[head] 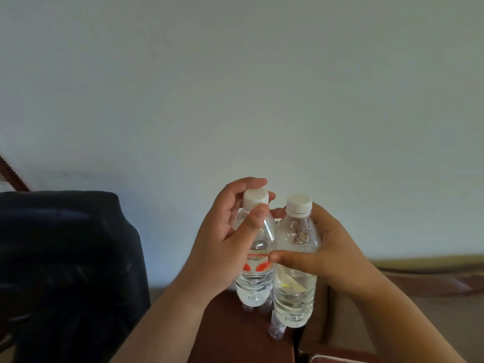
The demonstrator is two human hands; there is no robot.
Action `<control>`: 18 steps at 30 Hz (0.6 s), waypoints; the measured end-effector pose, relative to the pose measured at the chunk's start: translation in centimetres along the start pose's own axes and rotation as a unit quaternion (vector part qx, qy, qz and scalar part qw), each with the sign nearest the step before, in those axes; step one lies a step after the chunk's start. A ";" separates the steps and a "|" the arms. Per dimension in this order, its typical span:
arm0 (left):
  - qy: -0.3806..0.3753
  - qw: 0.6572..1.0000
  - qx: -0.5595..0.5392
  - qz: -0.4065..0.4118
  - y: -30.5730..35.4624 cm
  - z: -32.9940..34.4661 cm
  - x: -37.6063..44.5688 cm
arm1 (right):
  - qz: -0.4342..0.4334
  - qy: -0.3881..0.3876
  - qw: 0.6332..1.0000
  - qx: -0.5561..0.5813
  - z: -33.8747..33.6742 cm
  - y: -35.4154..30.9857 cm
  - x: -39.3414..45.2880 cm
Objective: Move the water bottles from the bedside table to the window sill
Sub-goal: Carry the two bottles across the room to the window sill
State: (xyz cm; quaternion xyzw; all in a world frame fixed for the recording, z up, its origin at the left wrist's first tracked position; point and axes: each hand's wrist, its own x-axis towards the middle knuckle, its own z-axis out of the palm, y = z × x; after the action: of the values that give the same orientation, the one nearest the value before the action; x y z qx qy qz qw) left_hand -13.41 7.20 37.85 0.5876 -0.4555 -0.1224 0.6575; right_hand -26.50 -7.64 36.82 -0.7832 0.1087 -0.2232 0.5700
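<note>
Two clear plastic water bottles with white caps stood side by side, touching, above the dark red-brown wooden bedside table (230,334). Left hand (225,242) gripped the red-labelled bottle (255,273) at neck and cap. Right hand (327,247) wrapped the plain bottle (294,292) at mid-body. A dark navy bag (65,258) sat left of the table, pale wall (235,87) behind.

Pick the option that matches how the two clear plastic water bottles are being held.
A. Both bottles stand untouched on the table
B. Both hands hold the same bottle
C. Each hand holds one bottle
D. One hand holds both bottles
C: the left hand curls round the clear plastic water bottle with the red-and-white label, and the right hand wraps the unlabelled clear plastic bottle.
</note>
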 end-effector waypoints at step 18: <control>-0.041 0.997 0.048 -0.039 0.5 0.0 -0.7 | -0.036 0.049 0.998 -0.010 0.4 -2.1 -0.2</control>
State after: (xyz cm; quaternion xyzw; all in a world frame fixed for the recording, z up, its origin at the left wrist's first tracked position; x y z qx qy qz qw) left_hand -13.92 7.81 37.97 0.6305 -0.4643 -0.1498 0.6037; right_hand -26.65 -6.59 38.62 -0.7803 0.1101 -0.2806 0.5479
